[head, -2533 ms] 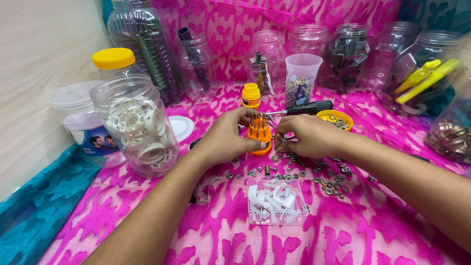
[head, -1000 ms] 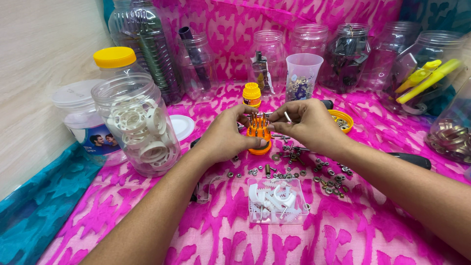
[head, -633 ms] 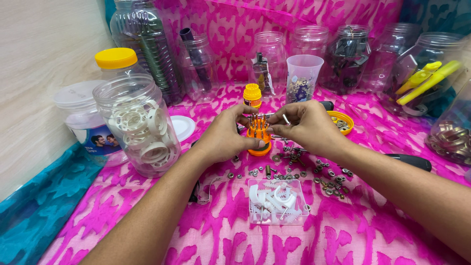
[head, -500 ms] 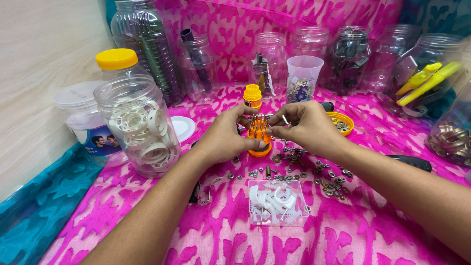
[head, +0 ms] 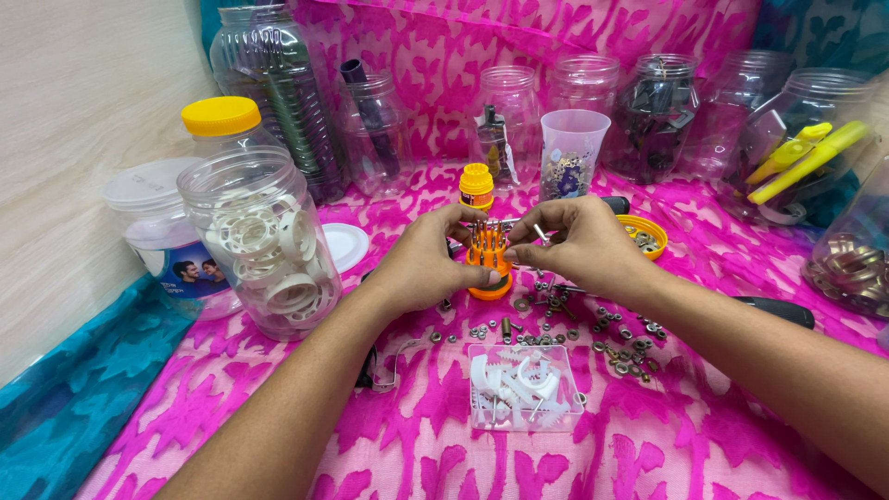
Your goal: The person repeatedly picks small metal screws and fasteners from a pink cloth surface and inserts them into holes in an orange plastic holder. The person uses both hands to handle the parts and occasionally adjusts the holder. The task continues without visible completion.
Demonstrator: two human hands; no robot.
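1. Our left hand [head: 428, 264] is closed around the orange bit holder [head: 488, 262], which stands on the pink cloth [head: 648, 435] above the scattered nuts [head: 593, 324].
2. Our right hand [head: 579, 245] is pinched on a thin metal bit [head: 539, 232] just beside the holder's top.
3. We judge seating the bit is in hand; next calls for aligning it with a free slot.
4. Versus 2.5 s ago, our right hand has risen off the cloth.
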